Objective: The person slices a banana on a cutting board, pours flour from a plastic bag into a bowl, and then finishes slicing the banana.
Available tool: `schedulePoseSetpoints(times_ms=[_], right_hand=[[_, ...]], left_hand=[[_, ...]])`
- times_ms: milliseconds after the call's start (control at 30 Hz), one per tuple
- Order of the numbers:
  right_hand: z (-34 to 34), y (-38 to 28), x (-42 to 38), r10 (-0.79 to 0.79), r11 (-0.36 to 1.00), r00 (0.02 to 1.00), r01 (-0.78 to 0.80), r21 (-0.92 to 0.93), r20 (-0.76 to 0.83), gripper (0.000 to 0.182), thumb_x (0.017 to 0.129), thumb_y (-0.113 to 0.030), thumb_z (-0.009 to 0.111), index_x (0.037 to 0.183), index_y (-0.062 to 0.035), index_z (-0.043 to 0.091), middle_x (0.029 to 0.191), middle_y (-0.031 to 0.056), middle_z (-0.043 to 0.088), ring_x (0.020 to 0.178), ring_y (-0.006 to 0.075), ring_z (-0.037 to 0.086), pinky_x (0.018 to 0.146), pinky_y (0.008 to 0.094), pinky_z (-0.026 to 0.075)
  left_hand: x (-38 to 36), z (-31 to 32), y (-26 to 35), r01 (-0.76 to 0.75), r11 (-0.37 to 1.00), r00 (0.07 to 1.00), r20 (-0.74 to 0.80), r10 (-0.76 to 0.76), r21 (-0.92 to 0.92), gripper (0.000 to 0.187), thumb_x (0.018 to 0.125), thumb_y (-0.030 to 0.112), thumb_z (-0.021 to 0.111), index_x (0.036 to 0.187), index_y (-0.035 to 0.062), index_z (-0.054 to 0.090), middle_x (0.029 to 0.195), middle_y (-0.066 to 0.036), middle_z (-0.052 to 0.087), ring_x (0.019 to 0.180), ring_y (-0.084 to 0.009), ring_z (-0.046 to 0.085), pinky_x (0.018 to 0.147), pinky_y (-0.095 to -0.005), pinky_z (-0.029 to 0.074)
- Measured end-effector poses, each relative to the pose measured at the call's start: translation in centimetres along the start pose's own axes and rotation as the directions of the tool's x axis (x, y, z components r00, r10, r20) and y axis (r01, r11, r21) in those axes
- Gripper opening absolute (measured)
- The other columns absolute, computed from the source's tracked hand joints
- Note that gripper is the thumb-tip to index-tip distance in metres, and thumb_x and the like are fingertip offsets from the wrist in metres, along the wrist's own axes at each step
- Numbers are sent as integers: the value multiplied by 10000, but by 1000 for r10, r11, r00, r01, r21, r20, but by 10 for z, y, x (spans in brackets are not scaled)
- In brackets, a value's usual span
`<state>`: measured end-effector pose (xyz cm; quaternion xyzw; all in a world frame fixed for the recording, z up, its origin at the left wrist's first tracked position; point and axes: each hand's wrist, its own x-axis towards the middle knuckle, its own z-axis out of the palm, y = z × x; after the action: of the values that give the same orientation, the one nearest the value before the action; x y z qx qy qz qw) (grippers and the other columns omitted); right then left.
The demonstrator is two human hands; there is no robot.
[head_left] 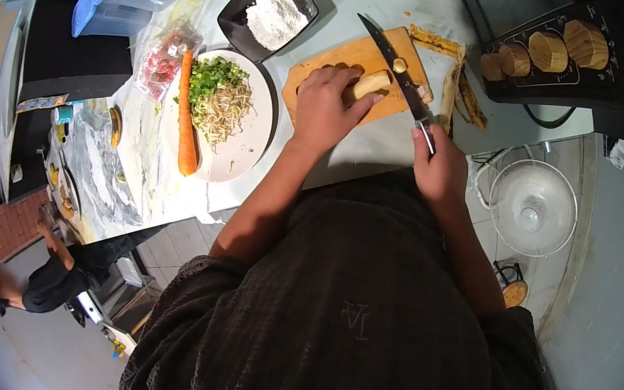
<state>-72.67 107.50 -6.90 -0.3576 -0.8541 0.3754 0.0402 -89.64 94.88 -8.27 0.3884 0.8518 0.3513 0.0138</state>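
A peeled banana (pixel 372 84) lies on the wooden cutting board (pixel 324 64), and the fingers of my left hand (pixel 326 107) are closed around it, hiding part of it. My right hand (pixel 439 166) grips the handle of a dark-bladed knife (pixel 389 56), whose blade slants over the board just beyond the banana's cut end. One round banana slice (pixel 399 65) sits against the blade. Near the board's right edge a small pale piece (pixel 424 94) shows beside the knife. Browned banana peels (pixel 451 86) are spread on the counter right of the board.
A plate (pixel 231 162) bears a carrot (pixel 186 122), chopped greens (pixel 213 80) and bean sprouts (pixel 218 116). Behind it stand a black bowl of white powder (pixel 275 18) and plastic containers (pixel 117 5). A black appliance with wooden knobs (pixel 562 59) is at right. Another person (pixel 45 279) stands at far left.
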Motion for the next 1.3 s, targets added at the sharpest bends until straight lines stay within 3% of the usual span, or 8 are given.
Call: schedulePoseSetpoints(times_ms=[167,267,333,633,833,1033,1200,1300], right_hand=[[-3,5,6,-96,993,995,93,-70,-33,267,935,-320,598,904,-56,576,783,160,649,744,388,635,637,468,487],[-8,-2,8,-60,994,998,61,-92,21,268,933,-317,601,906,-52,574,809,162,647,766,381,635,656,467,489],[-8,-3,7,-78,993,997,79,-82,17,265,933,-314,600,909,-52,575,815,160,648,772,381,635,662,469,489],[-11,-8,8,-80,994,996,82,-70,30,254,932,-306,595,914,-54,577,831,153,652,787,381,635,671,477,489],[-9,-8,10,-86,992,996,89,-85,36,271,937,-320,586,904,-51,580,814,162,656,773,389,639,660,485,488],[-12,-12,12,-42,999,998,43,-32,56,295,966,-327,545,892,-44,580,736,181,648,711,419,627,635,500,481],[-17,-18,5,-29,995,995,19,102,96,308,985,-310,520,877,-26,573,706,210,622,698,442,607,613,494,466],[-13,-15,-1,-19,993,991,4,117,129,313,995,-289,521,869,-10,589,632,180,573,558,348,563,543,386,431]], left_hand=[[11,-7,0,72,995,996,52,-68,-75,301,822,165,698,1078,12,659,956,-135,698,908,-309,632,838,-381,482],[19,-9,5,-45,973,999,-9,45,-226,433,841,93,610,1263,18,546,1044,-115,701,1013,-310,593,894,-380,452],[22,-10,9,-75,977,989,113,99,-200,576,845,71,533,1404,35,397,1137,-80,692,1113,-302,532,977,-395,389],[23,-1,11,-52,992,976,205,75,-115,639,836,130,479,1458,61,344,1202,-11,681,1144,-245,451,1020,-390,228],[29,-2,15,-37,997,960,275,53,-62,655,832,140,454,1473,86,334,1291,-1,635,1154,-255,417,1019,-389,205],[28,-10,8,-59,992,998,12,61,-115,487,819,125,565,1302,69,535,1088,-39,677,1048,-249,492,925,-390,297],[13,-10,-7,-44,996,999,1,44,-75,289,838,196,666,1106,90,647,978,-43,659,1015,-247,552,909,-390,326],[7,-11,-5,-41,998,996,77,44,-38,274,812,252,707,1040,103,676,954,-46,657,1010,-246,557,872,-376,338]])
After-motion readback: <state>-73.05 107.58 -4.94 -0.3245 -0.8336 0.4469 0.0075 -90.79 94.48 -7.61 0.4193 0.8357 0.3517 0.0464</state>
